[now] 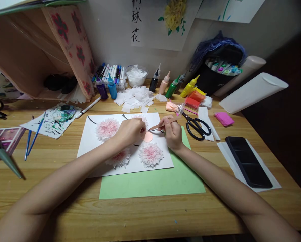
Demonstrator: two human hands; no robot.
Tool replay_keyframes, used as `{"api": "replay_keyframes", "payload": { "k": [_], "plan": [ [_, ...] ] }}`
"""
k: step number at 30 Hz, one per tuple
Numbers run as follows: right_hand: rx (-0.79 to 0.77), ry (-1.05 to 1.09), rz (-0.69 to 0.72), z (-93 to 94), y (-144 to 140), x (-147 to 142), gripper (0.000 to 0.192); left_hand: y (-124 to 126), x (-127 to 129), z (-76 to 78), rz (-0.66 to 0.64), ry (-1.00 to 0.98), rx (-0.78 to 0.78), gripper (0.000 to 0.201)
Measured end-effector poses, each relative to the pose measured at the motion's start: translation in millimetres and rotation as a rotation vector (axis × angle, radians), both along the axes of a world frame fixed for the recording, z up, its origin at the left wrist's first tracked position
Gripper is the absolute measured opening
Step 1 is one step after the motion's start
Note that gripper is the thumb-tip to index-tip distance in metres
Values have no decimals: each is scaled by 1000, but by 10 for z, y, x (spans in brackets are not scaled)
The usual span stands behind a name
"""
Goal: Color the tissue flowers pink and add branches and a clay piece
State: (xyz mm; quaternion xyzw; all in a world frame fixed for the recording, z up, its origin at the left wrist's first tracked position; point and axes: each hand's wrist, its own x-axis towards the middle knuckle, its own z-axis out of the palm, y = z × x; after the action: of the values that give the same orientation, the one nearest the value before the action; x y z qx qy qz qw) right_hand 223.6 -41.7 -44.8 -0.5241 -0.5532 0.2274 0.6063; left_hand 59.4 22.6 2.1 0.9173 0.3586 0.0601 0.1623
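My left hand [132, 131] is closed above the white paper [90, 150], its fingertips by a flat peach-coloured piece [147, 136]; whatever they pinch is hidden. Between the thumb and fingers of my right hand [171, 132] is a flat, brownish-pink pointed stick [154, 127], its tip pointing left, close to my left fingertips. Ruffled pink-and-white tissue flowers, such as the upper left one [107, 129] and the lower right one [151, 155], sit on the paper among short black painted lines. My left wrist partly covers the flowers. Under the paper lies a green sheet [153, 185].
Black-handled scissors [196, 125] lie right of my right hand. Behind stand paint bottles [164, 82], beside a pile of white tissue squares [134, 97]. A black palette case [248, 161] is at right; two brushes [34, 136] and a paint-smeared paper [53, 126] are at left.
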Motion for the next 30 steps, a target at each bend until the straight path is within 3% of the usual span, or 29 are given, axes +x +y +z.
{"api": "replay_keyframes", "payload": {
  "k": [5,10,15,23,26,30],
  "plan": [
    [31,-48,39,0,-1,13,29,16,-14,54,19,-24,-28,16],
    [87,-19,22,-15,-7,18,27,93,-82,226,71,-130,-1,19],
    [77,-152,67,-40,-6,28,28,177,-156,370,182,-138,26,21],
    [102,-360,80,-3,3,-9,28,208,-189,362,191,-156,30,23],
    [26,-293,80,-8,13,-18,28,217,-193,365,207,-156,29,23],
    [-25,-54,68,-45,18,-5,29,246,-213,392,244,-143,24,24]
  ]
}}
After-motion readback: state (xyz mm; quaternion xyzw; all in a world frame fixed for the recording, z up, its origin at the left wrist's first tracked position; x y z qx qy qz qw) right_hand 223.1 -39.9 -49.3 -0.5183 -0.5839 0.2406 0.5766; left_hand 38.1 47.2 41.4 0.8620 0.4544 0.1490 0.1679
